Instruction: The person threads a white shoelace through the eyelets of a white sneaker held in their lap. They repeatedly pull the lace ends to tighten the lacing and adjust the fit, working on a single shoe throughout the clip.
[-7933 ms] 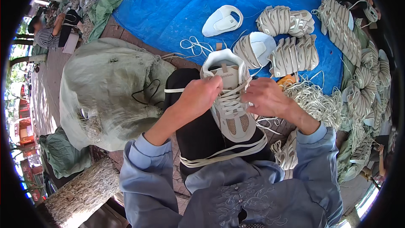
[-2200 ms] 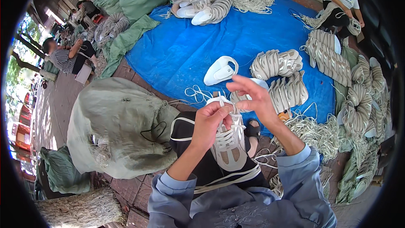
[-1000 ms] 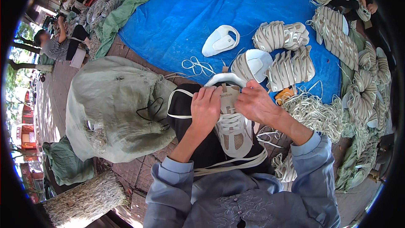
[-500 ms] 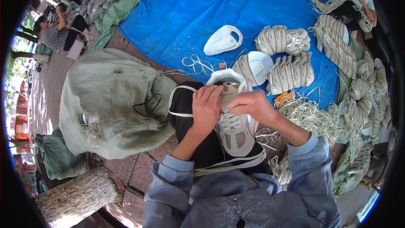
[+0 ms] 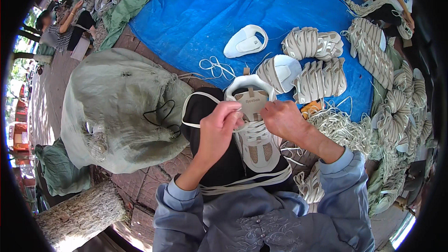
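Note:
A beige and white shoe upper [image 5: 259, 151] lies on my dark-clothed lap, its toe toward me and its tongue [image 5: 250, 101] uncovered. White lace crosses its lower eyelets. My left hand [image 5: 221, 120] is pinched at the upper's left edge, with a bit of white shoelace [image 5: 240, 108] showing at the fingertips. On the opposite side, my right hand [image 5: 285, 120] is closed against the upper eyelets, and its fingers hide whatever they grip. Loose white laces [image 5: 252, 183] lie across my lap below the toe.
A blue tarp [image 5: 196, 23] ahead bears a single white upper [image 5: 246, 41] and stacked uppers [image 5: 321, 80]. A heap of laces [image 5: 343, 128] lies to the right, beside more bundles [image 5: 396, 107]. A large greyish sack [image 5: 121, 112] and a stone block [image 5: 84, 214] are at left. Other people sit farther off.
My hands have come apart over the tongue: the left has moved left and a little toward me, the right slightly right. More of the tongue and collar shows.

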A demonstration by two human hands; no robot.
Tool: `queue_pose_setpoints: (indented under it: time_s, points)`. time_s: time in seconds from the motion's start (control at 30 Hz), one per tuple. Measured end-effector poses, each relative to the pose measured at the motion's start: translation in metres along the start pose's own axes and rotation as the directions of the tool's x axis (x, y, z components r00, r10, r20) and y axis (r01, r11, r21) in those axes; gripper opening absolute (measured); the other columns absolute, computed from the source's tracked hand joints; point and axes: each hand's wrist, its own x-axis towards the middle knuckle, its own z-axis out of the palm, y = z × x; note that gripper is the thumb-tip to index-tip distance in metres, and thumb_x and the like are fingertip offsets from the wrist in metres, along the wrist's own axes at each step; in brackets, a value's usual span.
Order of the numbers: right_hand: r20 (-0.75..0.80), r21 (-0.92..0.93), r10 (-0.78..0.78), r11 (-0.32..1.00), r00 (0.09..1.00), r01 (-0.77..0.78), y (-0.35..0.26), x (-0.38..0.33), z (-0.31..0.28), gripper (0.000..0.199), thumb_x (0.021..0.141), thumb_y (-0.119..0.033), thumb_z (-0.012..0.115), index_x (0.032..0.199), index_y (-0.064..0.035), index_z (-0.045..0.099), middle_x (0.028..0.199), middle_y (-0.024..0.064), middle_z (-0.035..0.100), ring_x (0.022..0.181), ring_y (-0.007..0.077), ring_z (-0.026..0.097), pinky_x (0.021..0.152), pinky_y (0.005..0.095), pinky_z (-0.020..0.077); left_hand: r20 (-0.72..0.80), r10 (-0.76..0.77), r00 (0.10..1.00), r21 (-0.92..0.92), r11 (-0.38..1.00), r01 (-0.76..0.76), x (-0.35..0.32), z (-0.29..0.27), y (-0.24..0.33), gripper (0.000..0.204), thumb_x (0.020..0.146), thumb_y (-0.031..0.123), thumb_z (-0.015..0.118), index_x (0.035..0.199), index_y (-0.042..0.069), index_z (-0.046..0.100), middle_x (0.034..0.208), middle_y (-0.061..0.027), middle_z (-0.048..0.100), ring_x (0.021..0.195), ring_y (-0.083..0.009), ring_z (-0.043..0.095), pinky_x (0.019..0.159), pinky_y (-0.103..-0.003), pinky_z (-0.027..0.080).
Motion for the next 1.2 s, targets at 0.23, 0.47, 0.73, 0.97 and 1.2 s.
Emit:
queue_pose_setpoints:
  time_s: [0.23, 0.47, 0.73, 0.97, 1.2]
  points:
    - [0.102, -0.019, -0.02, 1.0, 0.995, 0.022, -0.005, 0.005, -0.01, 0.008, 0.063, -0.01, 0.055, 0.061, -0.0031, 0.057, 0.062, 0.0099, 0.057, 0.055, 0.0223, 0.06, 0.045, 0.0336, 0.0482, 0.08, 0.26, 0.962, 0.417, 0.868, -0.269, 0.004, 0.017, -0.013, 0.011, 0.076, -0.001, 0.056, 0.087, 0.003, 0.057, 0.068, -0.0099, 0.059, 0.059, -0.0161, 0.06, 0.052, -0.026, 0.045]
    - [0.079, 0.488, -0.083, 0.872, 0.993, 0.034, 0.028, 0.013, 0.016, 0.002, 0.062, -0.008, 0.058, 0.062, -0.0062, 0.057, 0.062, 0.0098, 0.056, 0.061, 0.0275, 0.057, 0.058, 0.0383, 0.0459, 0.045, 0.304, 0.951, 0.395, 0.869, -0.297, 0.005, 0.014, -0.019, 0.017, 0.073, -0.002, 0.058, 0.09, 0.004, 0.058, 0.07, -0.0123, 0.059, 0.059, -0.0261, 0.058, 0.051, -0.03, 0.045]
    - [-0.192, 0.09, -0.171, 0.977, 0.966, 0.191, 0.01, 0.014, 0.015, 0.004, 0.06, -0.012, 0.057, 0.058, -0.0087, 0.057, 0.065, 0.002, 0.051, 0.07, 0.0168, 0.053, 0.057, 0.0311, 0.0475, 0.199, 0.458, 0.866, 0.617, 0.628, -0.474, 0.009, 0.013, -0.032, 0.03, 0.06, -0.006, 0.057, 0.088, 0.003, 0.054, 0.072, -0.0102, 0.057, 0.065, -0.0241, 0.059, 0.054, -0.032, 0.048]
    - [-0.235, 0.216, -0.281, 0.918, 0.93, 0.332, 0.021, 0.02, 0.023, 0.004, 0.059, -0.013, 0.057, 0.059, -0.0095, 0.056, 0.065, 0.0008, 0.046, 0.073, 0.0158, 0.05, 0.061, 0.0273, 0.0451, 0.146, 0.48, 0.865, 0.637, 0.623, -0.454, 0.006, 0.016, -0.035, 0.02, 0.062, -0.005, 0.059, 0.079, 0.005, 0.057, 0.076, -0.0067, 0.057, 0.066, -0.0227, 0.058, 0.053, -0.031, 0.048]
    - [-0.232, -0.079, -0.272, 0.962, 0.934, 0.261, 0.001, 0.01, 0.01, 0.006, 0.059, -0.014, 0.056, 0.059, -0.0081, 0.055, 0.065, 0.0011, 0.047, 0.072, 0.015, 0.048, 0.056, 0.0262, 0.044, 0.203, 0.453, 0.868, 0.712, 0.54, -0.448, 0.002, 0.015, -0.032, 0.022, 0.059, 0.0, 0.059, 0.081, 0.006, 0.057, 0.074, -0.005, 0.052, 0.064, -0.0211, 0.055, 0.053, -0.03, 0.046]
